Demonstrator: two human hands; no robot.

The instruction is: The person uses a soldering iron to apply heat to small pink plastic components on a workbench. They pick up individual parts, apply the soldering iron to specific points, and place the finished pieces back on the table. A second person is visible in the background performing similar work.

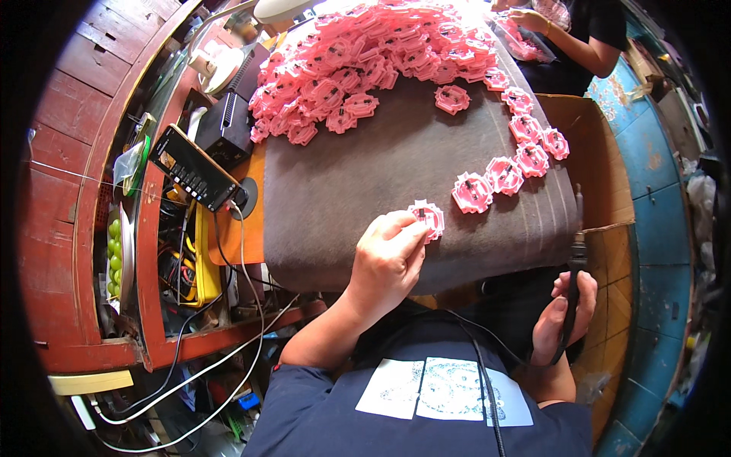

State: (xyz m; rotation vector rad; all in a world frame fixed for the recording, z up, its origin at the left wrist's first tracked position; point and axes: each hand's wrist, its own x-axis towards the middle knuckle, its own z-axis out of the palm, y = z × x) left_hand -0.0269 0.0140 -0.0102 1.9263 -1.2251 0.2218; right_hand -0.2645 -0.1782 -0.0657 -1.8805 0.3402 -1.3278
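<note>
Pink part (430, 219), ctr of frame, prob. light, stiff plastic w/ snappable tabs, best held by rim; L hand (387, 257) pinches its left side, R hand (565, 314), lower right, fingers curled round soldering iron (579, 253).

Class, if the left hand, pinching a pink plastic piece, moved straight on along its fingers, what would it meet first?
Probably the nearest loose pink, notched plastic piece on the dark grey mat, ahead and to the right of the left hand; depth is unclear, so it might pass above.
</note>
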